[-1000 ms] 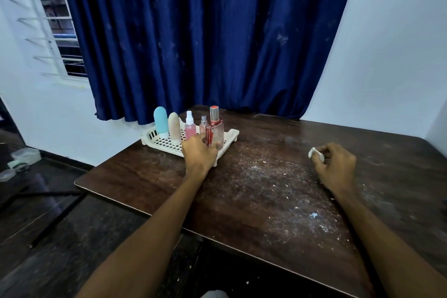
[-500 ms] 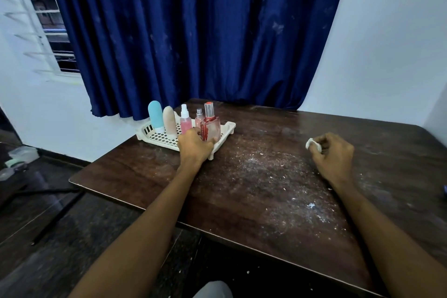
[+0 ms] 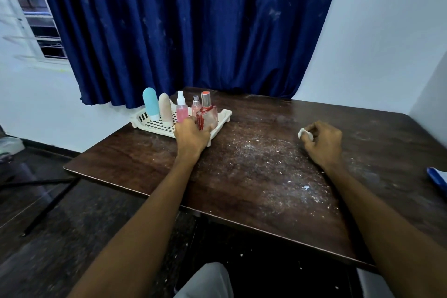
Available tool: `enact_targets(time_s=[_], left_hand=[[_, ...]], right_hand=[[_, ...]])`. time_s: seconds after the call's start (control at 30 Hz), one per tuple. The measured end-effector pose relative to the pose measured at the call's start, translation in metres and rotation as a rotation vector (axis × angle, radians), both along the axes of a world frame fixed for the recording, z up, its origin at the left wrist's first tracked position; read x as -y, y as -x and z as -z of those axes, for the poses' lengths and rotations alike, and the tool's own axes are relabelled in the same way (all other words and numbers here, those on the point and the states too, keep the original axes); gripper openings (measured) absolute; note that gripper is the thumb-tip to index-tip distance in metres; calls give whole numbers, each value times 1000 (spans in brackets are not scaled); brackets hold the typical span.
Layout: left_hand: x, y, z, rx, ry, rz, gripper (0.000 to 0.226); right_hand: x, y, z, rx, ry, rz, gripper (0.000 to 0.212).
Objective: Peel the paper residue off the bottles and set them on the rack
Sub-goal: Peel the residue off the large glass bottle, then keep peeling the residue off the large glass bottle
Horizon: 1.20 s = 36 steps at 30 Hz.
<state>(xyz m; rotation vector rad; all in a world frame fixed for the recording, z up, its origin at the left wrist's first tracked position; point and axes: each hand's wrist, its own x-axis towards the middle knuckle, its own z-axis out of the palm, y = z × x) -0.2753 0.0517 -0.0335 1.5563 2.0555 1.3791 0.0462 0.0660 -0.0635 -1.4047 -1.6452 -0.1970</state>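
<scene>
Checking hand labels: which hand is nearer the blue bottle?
Left: left hand at the rack, just right of the blue bottle; right hand far right on the table.

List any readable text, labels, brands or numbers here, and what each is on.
None can be read.
The bottles on the rack show no legible label.
The square glass bottle gripped by the left hand bears red markings, too blurred to read.
The right hand's white wad is blank.

We're seeing the rack [image 3: 154, 127] sitting on the table [image 3: 266, 176], upper left of centre, five bottles [image 3: 166, 110] standing in it; left hand [image 3: 191, 139] gripping the rightmost bottle [image 3: 208, 113]; right hand [image 3: 324, 143] holding a paper wad [image 3: 302, 132], centre right.
</scene>
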Motion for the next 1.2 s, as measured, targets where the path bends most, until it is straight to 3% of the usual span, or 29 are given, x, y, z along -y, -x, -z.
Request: enact_targets(time_s=[0.13,0.23,0.33,0.43,0.53,0.63,0.7,0.9,1.07,1.2], left_hand=[[4,2,2,-41,-22,-11,30],[16,1,-1,-14,-36,-36,33],[37,-15,-4,-46,-321,-103,27],[45,-59,-12,25,-458,65,17],[38,-110,-12,165,-295,315,19],[33,-149,-8,246,-35,424,30],[30,-166,-4,288,56,480,25],[25,-201,0,381,129,555,16],[25,-233,6,356,130,588,5],[20,-267,14,385,124,640,12]], right_hand=[[7,6,-6,13,1,-4,8],[14,10,-9,-108,9,17,5],[23,13,-9,-223,56,33,7],[32,14,-11,-313,152,17,11],[40,15,-16,-393,220,36,10],[48,17,-21,-449,247,49,10],[56,18,-25,-443,253,62,11],[71,2,-23,-435,261,78,11],[79,-19,-17,-494,233,113,12],[89,-48,-19,-469,227,199,7]])
